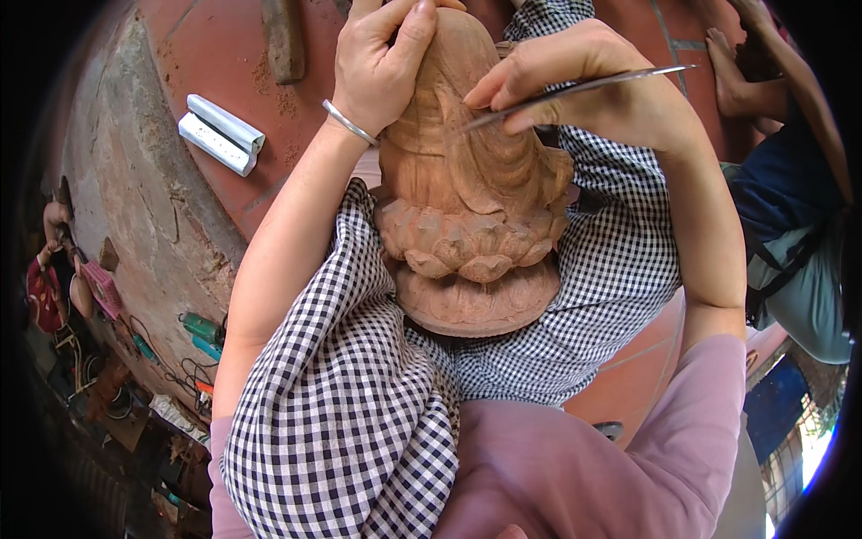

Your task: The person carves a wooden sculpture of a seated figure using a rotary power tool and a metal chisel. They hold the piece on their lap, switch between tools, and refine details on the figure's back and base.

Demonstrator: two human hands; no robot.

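Note:
A brown carved wooden statue (476, 189) with draped folds and a lotus-petal base (485, 242) stands between my legs, its top pointing away from me. My left hand (386, 63) grips the statue's upper left side, with the thumb bent near the top; part of the fingers runs out of view at the upper edge. In my right hand (584, 76) a slim, dark metal carving tool (628, 75) is pinched between thumb and fingers. Its tip meets or hovers just over the carved folds; contact cannot be told. A silver bangle (350, 124) circles my left wrist.
Checked cloth (332, 395) covers my legs around the statue. On the red tile floor (211, 54) lie a silver-white folded packet (220, 135) and a wooden block (285, 40). A worn grey slab (126, 153), corded tools (202, 328) and a person (45, 292) are left; another person (781, 207) sits right.

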